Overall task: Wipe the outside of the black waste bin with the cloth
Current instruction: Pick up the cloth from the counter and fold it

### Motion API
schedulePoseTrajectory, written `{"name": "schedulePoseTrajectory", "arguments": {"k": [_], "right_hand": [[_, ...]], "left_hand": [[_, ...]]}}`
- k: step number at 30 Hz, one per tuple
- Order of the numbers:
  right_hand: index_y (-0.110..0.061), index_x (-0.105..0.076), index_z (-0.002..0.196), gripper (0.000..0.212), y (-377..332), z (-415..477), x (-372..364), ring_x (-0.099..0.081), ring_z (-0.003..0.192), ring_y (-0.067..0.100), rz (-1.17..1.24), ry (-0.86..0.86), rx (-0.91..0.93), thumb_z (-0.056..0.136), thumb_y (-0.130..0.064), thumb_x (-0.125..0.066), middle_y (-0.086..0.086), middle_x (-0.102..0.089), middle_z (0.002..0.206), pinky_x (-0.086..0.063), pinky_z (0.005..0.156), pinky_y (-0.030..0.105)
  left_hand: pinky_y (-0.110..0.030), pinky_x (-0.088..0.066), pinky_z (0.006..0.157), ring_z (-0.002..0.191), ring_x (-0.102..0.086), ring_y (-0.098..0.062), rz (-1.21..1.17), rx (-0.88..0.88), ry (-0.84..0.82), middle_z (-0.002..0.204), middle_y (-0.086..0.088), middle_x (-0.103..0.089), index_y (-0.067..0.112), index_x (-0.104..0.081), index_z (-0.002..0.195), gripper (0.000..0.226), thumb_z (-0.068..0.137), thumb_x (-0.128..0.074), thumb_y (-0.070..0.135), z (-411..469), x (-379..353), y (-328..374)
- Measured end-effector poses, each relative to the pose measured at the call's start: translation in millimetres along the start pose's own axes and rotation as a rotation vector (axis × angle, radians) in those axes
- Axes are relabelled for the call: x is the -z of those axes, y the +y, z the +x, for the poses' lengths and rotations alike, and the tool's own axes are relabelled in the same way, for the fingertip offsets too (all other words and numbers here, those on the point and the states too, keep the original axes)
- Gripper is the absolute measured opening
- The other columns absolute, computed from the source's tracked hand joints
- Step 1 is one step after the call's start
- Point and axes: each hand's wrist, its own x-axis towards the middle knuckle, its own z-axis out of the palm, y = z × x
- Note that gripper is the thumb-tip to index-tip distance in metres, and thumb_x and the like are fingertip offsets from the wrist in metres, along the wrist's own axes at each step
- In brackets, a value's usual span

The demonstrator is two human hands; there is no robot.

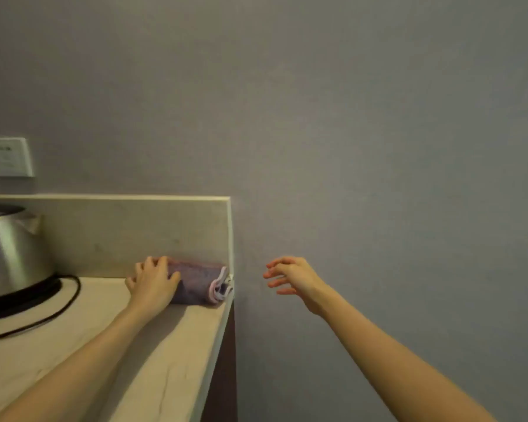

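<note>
A folded purple cloth [200, 283] with a pale pink edge lies at the back right corner of the beige countertop [171, 348], against the backsplash. My left hand [153, 283] rests on the cloth's left end, fingers curled over its top and thumb on its front. My right hand [290, 275] hovers in the air to the right of the counter's edge, in front of the wall, fingers apart and holding nothing. The black waste bin is not in view.
A steel kettle [13, 254] stands on its black base at the left, with a black cord [64, 306] looping over the counter. A white wall socket [9, 156] sits above it. The counter ends at a dark side panel [223, 376]; a grey wall fills the right.
</note>
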Motion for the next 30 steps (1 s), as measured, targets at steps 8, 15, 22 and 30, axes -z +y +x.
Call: {"name": "schedulePoseTrajectory", "arguments": {"k": [8, 15, 22, 30], "right_hand": [[-0.01, -0.048, 0.111, 0.028, 19.1, 43.9, -57.9, -0.058, 0.069, 0.019, 0.032, -0.12, -0.182, 0.09, -0.026, -0.056, 0.009, -0.055, 0.098, -0.053, 0.057, 0.03], [-0.011, -0.049, 0.091, 0.025, 19.8, 63.8, -86.9, -0.054, 0.058, 0.018, 0.1, -0.109, -0.222, 0.089, -0.033, -0.061, 0.005, -0.052, 0.079, -0.048, 0.039, 0.02], [-0.011, -0.049, 0.082, 0.017, 19.6, 69.2, -89.0, -0.055, 0.062, 0.016, 0.142, -0.073, -0.222, 0.083, -0.006, -0.065, 0.007, -0.053, 0.074, -0.047, 0.037, 0.02], [-0.003, -0.056, 0.097, 0.023, 19.6, 48.1, -53.0, -0.055, 0.071, 0.021, 0.173, 0.041, -0.206, 0.076, 0.005, -0.057, 0.013, -0.054, 0.08, -0.048, 0.055, 0.028]], "left_hand": [[-0.044, -0.039, 0.098, 0.118, -0.048, -0.045, -0.247, 0.342, -0.195, 0.128, -0.032, -0.052, -0.008, -0.045, 0.125, 0.058, 0.089, -0.056, 0.035, 42.8, -20.5, -33.5], [-0.04, -0.037, 0.092, 0.114, -0.051, -0.041, -0.344, 0.497, -0.188, 0.124, -0.029, -0.055, -0.013, -0.05, 0.12, 0.057, 0.082, -0.068, 0.026, 56.1, -15.1, -26.7], [-0.033, -0.04, 0.082, 0.098, -0.057, -0.034, -0.573, 0.325, -0.264, 0.113, -0.027, -0.061, -0.011, -0.055, 0.113, 0.041, 0.08, -0.068, 0.009, 42.6, 0.7, -10.9], [-0.043, -0.043, 0.097, 0.116, -0.052, -0.036, -0.769, 0.028, -0.209, 0.123, -0.02, -0.055, 0.0, -0.05, 0.122, 0.044, 0.08, -0.065, -0.001, 14.1, 13.6, 27.7]]}}
